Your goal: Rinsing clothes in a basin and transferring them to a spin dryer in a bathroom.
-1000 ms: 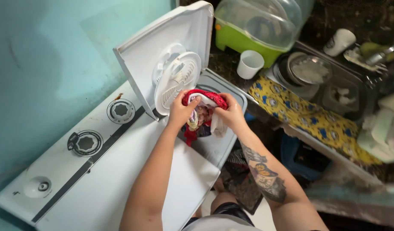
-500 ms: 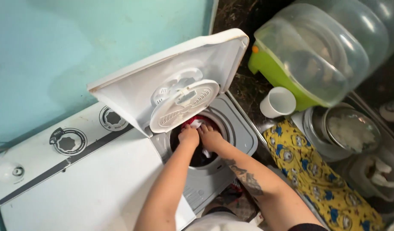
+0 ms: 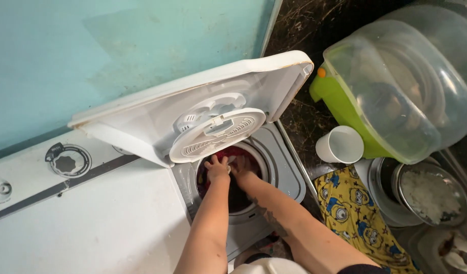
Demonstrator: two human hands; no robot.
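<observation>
A white twin-tub washing machine (image 3: pixel 91 223) stands against a turquoise wall. Its spin-tub lid (image 3: pixel 193 106) is raised, with a round slotted inner cover (image 3: pixel 218 134) tilted up under it. Both my hands are down inside the round spin tub (image 3: pixel 266 162). My left hand (image 3: pixel 217 168) and my right hand (image 3: pixel 241 175) press side by side on a red and dark bundle of clothes (image 3: pixel 228 155) in the tub. The fingertips are partly hidden by the inner cover and the cloth.
Round control dials (image 3: pixel 67 162) sit along the washer's back panel. To the right stand a white cup (image 3: pixel 340 144), a green dish rack with a clear dome (image 3: pixel 396 86), a metal bowl of white rice (image 3: pixel 431 195) and a yellow patterned cloth (image 3: pixel 355 218).
A second ago both hands held the red bundle above the tub. They have since pushed it down inside, and my head has moved closer over the machine.
</observation>
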